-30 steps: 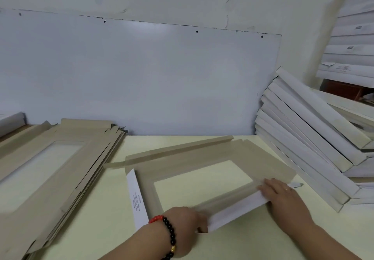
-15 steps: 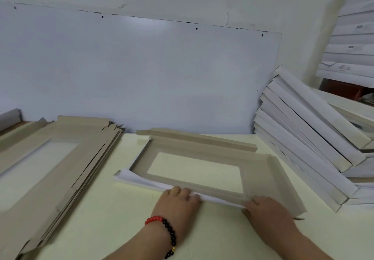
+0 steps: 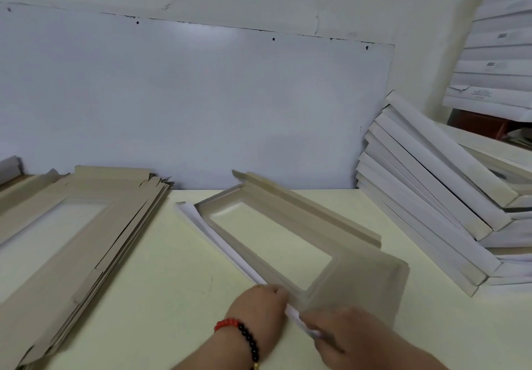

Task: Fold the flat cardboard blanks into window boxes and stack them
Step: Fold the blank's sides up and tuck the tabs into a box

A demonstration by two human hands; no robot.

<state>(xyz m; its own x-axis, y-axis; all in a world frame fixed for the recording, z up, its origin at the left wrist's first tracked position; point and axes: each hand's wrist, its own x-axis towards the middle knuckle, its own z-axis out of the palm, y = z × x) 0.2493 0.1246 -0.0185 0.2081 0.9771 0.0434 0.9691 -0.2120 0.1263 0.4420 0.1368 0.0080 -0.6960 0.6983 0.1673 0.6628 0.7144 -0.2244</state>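
Note:
A half-folded window box (image 3: 290, 220), grey-brown inside with a white outer face, lies slanted on the cream table (image 3: 161, 277). Its far long side is folded up and its rectangular window shows the table through it. My left hand (image 3: 260, 303), with a red and black bead bracelet, holds the white near side flap at the box's near corner. My right hand (image 3: 349, 333) grips the near end of the same box, whose end panel looks blurred. A pile of flat blanks (image 3: 72, 231) lies on the left.
Folded white boxes (image 3: 431, 211) lean in a slanted stack at the right, with more boxes (image 3: 501, 53) piled high behind them. A pale panel (image 3: 201, 105) covers the wall behind the table.
The box has swung round so that it runs slantwise away from me. Both hands have come together at its near corner, and the right hand has closed on the end.

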